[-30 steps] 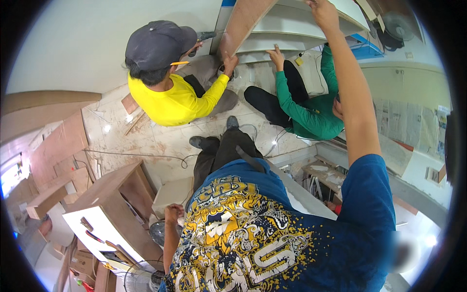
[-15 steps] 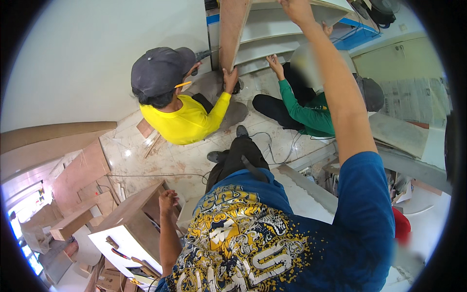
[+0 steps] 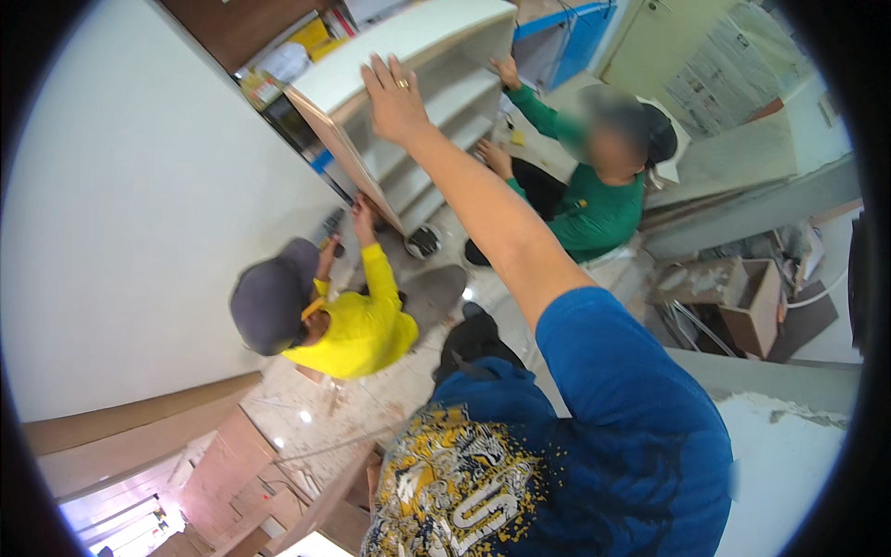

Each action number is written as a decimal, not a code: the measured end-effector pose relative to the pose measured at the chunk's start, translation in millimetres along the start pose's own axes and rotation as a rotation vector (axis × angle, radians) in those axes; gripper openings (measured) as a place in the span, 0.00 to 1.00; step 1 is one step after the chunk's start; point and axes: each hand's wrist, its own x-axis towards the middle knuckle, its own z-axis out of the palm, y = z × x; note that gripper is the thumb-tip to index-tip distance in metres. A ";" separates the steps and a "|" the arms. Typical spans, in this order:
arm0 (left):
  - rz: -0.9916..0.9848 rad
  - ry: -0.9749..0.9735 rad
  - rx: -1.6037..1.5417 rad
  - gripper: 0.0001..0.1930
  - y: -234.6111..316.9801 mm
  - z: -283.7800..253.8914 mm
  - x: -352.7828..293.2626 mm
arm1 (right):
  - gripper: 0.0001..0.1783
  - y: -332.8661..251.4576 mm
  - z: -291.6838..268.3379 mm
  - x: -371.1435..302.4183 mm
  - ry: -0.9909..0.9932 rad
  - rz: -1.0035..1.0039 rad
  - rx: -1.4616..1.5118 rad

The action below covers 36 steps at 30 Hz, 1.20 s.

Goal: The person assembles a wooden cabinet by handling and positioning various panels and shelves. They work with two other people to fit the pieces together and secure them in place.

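My right hand (image 3: 394, 100) lies on the front edge of a white-topped wooden cabinet (image 3: 445, 26), its fingers spread over the top panel and a ring on one finger. White shelves show inside the cabinet's open front. My left hand does not show; my shirt fills the lower part of the picture. A co-worker in yellow has one hand (image 3: 364, 218) at the cabinet's lower left corner and a dark power tool (image 3: 332, 223) in the other. On the right, a co-worker in green touches the cabinet's side with one hand (image 3: 506, 72); the other is near the lower shelves.
Sawdust and wood scraps litter the tiled floor (image 3: 320, 408). A white wall (image 3: 167, 186) rises at left. Wood panels (image 3: 223, 464) lie at lower left, and a wooden box (image 3: 752, 306) with debris stands at right. Behind the cabinet is a blue-edged unit (image 3: 571, 46).
My view has swung, so the cabinet and co-workers appear shifted. More of the cabinet's top now shows, with my right hand spread on it. My left hand has gone out of sight.
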 end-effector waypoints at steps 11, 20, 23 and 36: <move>-0.361 0.096 -0.268 0.18 72.7 -63.2 43.9 | 0.50 -35.9 -20.0 -0.2 -0.236 0.071 0.115; -0.302 -0.119 -0.058 0.18 82.1 -39.1 74.7 | 0.56 -26.9 -36.9 1.6 -0.380 0.088 0.156; -0.303 -0.140 -0.030 0.18 84.1 -35.9 81.9 | 0.56 -26.5 -41.7 4.9 -0.415 0.086 0.183; -0.252 -0.198 -0.009 0.18 168.0 -1.7 150.6 | 0.53 -11.4 -43.2 9.1 -0.368 0.051 0.324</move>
